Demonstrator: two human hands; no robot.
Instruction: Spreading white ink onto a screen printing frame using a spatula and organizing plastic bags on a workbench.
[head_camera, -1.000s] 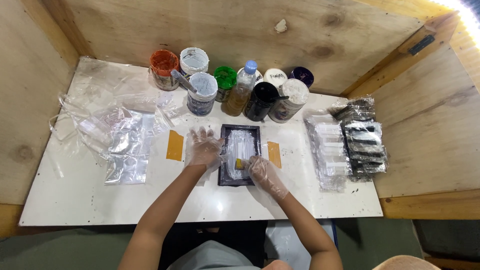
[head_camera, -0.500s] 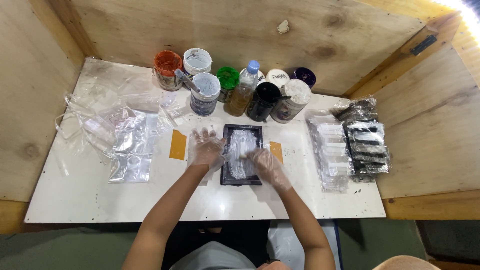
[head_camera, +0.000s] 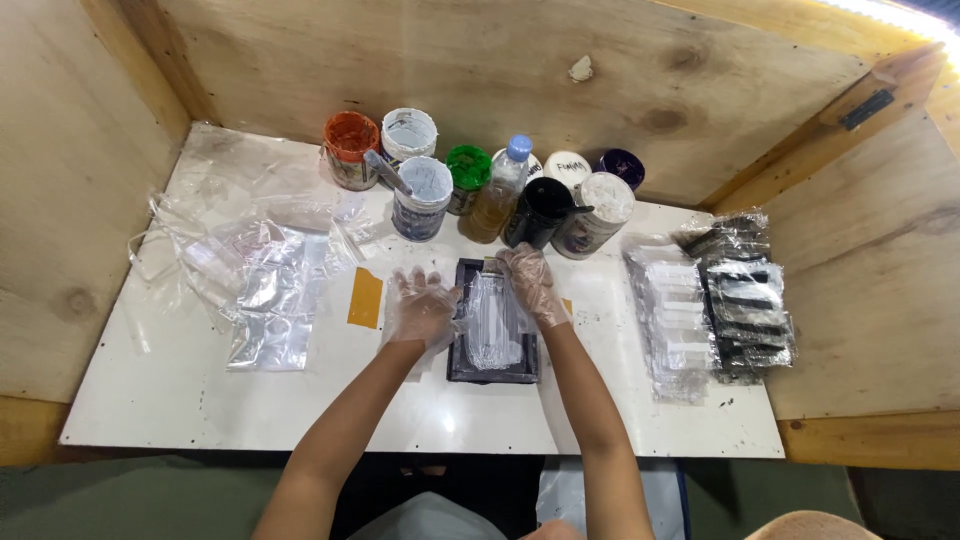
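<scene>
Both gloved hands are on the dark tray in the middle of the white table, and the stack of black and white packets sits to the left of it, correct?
Not quite. The stack of packets lies to the right of the dark tray, as the head view shows; the left side holds loose clear plastic bags. Left hand and right hand, both gloved, are on the tray.

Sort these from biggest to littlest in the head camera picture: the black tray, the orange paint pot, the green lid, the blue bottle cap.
1. black tray
2. orange paint pot
3. green lid, only a bit smaller than the pot
4. blue bottle cap
</scene>
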